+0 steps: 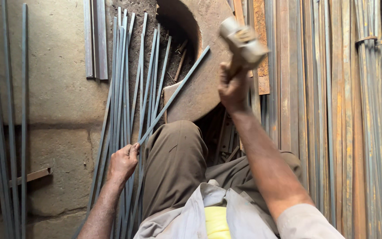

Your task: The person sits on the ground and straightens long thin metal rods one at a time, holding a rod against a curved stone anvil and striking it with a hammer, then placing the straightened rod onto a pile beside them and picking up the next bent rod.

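Observation:
My right hand (232, 87) is raised and grips the wooden handle of a hammer (242, 43), whose blurred metal head hangs above a thick rusty steel block (200, 88). My left hand (124, 160) holds the near end of a thin grey steel rod (173, 95). The rod runs diagonally up to the right and its far part lies across the block's flat face. My knee in brown trousers (173, 163) sits between the two hands.
Several loose grey steel rods (124, 79) lie fanned on the concrete floor (54, 88) beside my left hand. More rods (5, 124) lie at the far left. Long rusty flat bars and bundled rods (332, 110) fill the right side. Two short angle pieces (95, 40) lie top centre.

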Motion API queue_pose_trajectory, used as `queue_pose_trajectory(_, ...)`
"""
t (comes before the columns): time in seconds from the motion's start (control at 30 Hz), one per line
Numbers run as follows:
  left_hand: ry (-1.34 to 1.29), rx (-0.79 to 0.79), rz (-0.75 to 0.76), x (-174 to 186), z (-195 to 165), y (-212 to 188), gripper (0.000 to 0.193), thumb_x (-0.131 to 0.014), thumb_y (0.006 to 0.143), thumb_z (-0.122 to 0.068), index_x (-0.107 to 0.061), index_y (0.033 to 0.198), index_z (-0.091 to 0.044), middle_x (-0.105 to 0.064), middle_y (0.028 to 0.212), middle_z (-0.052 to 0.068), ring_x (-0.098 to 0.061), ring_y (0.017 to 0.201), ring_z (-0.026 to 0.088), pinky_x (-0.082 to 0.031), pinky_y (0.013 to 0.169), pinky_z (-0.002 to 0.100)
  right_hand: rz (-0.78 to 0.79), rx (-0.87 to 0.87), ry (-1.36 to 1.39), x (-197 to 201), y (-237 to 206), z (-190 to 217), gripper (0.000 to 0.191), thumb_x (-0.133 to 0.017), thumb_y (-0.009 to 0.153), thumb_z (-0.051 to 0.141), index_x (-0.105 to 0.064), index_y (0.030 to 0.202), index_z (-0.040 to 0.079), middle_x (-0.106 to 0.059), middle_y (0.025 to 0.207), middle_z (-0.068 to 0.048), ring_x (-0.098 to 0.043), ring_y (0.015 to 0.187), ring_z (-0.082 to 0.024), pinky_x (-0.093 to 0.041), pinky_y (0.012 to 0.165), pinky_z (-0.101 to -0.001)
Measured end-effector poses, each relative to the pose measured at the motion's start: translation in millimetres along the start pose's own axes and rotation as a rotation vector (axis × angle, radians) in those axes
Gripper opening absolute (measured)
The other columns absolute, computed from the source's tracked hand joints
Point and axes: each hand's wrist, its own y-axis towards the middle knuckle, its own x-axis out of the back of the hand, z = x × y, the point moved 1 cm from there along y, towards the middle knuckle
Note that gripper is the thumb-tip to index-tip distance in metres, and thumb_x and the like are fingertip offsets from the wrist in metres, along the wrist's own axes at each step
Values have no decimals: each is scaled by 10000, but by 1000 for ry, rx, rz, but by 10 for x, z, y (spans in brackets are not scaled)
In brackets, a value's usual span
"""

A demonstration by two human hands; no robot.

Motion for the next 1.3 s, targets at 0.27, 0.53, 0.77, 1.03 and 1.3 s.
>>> queue_pose_trajectory(0.27, -134, -74, -1, -131, 197, 8, 410, -595, 991, -450, -764, 965, -77, -730, 790, 173, -704, 717, 323, -534, 657, 447, 201, -534, 220, -181, -649, -447, 285, -592, 1096, 379, -526, 1122, 104, -625, 763, 1, -617, 615, -135, -506, 506, -293)
queue_pose_trajectory(0.53, -441, -51, -109, -437, 1139, -473, 433, -618, 996, -421, -710, 836, -30, -666, 687, 208, -619, 601, 334, -484, 573, 430, 488, -996, 313, -244, -1528, -666, 356, -551, 1014, 504, -510, 1107, 163, -577, 695, -12, -527, 487, -147, -416, 418, -315)
queue_pose_trajectory(0.77, -187, 8, -416, -421, 1977, -989, 446, -640, 999, -460, -674, 851, -41, -680, 822, 242, -629, 751, 477, -502, 630, 515, 488, -1078, 599, -9, -1766, -541, 432, -498, 1036, 544, -529, 1222, 155, -628, 924, -9, -609, 667, -127, -483, 531, -278)
queue_pose_trajectory(1.03, -76, 178, -371, 365, 2409, -659, 437, -657, 984, -486, -690, 1009, -51, -713, 952, 263, -674, 872, 462, -532, 721, 538, 480, -1068, 399, 217, -1906, -480, 453, -598, 1022, 422, -548, 1322, 85, -626, 926, -37, -586, 659, -114, -465, 537, -249)
queue_pose_trajectory(1.3, -101, -9, -584, 1679, 2330, -155, 426, -792, 885, -307, -690, 1209, -52, -726, 1029, 205, -682, 890, 363, -550, 740, 517, 495, -998, 248, 375, -1908, -361, 540, -675, 962, 299, -487, 1395, 35, -667, 984, -83, -557, 643, -120, -433, 528, -258)
